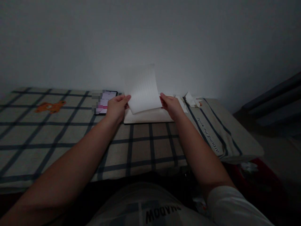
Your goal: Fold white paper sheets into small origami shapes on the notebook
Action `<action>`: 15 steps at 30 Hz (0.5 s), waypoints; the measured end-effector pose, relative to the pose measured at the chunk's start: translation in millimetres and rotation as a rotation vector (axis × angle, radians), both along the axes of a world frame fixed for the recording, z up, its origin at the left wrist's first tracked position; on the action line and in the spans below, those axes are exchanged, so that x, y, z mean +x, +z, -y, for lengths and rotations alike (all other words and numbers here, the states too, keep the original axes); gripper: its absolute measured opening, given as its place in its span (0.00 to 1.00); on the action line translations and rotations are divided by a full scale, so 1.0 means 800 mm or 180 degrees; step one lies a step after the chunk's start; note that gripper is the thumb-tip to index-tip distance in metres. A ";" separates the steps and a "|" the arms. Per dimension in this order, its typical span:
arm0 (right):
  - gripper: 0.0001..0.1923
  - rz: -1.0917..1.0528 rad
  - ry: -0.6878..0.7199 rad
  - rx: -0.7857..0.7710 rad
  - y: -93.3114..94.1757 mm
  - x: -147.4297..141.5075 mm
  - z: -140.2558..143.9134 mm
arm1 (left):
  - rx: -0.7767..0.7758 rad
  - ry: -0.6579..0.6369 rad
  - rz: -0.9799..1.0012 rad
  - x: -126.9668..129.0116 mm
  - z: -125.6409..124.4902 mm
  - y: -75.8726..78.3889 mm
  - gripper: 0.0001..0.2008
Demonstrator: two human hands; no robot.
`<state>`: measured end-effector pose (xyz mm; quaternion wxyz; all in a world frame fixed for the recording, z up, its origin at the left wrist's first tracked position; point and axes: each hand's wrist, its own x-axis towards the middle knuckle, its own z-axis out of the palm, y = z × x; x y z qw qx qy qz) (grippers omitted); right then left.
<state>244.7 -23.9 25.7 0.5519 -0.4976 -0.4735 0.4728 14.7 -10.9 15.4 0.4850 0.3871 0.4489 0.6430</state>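
Observation:
A white lined sheet of paper point(144, 91) is held up and slightly curved between my two hands. My left hand point(117, 108) pinches its left edge between thumb and fingers. On the other side, my right hand point(172, 105) is closed on the sheet's right edge. Beneath the sheet lies a pale notebook point(150, 117), its front edge towards me; the paper covers much of it. I cannot tell whether the sheet is loose or still joined to the notebook.
Left of my left hand, a phone point(107, 99) with a lit screen lies on the checked tablecloth point(141, 147). Crumpled paper scraps point(192, 99) lie right of the notebook. An orange bear figure point(50, 107) is at far left. A wall point(150, 37) rises behind the table.

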 end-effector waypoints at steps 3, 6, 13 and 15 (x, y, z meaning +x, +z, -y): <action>0.17 0.0328 0.0113 0.0170 -0.005 0.000 0.000 | 0.0061 0.0152 0.0009 0.000 0.000 0.002 0.08; 0.09 0.0604 -0.0004 0.0204 -0.009 -0.001 -0.001 | 0.0166 0.0119 0.0067 -0.001 -0.001 0.000 0.07; 0.08 0.0787 -0.0267 0.0465 -0.011 0.000 -0.005 | -0.0044 -0.0434 0.0394 -0.002 -0.002 -0.009 0.05; 0.08 0.0815 -0.0258 0.0471 -0.011 0.000 -0.004 | -0.0122 -0.0472 0.0322 -0.001 -0.002 -0.010 0.05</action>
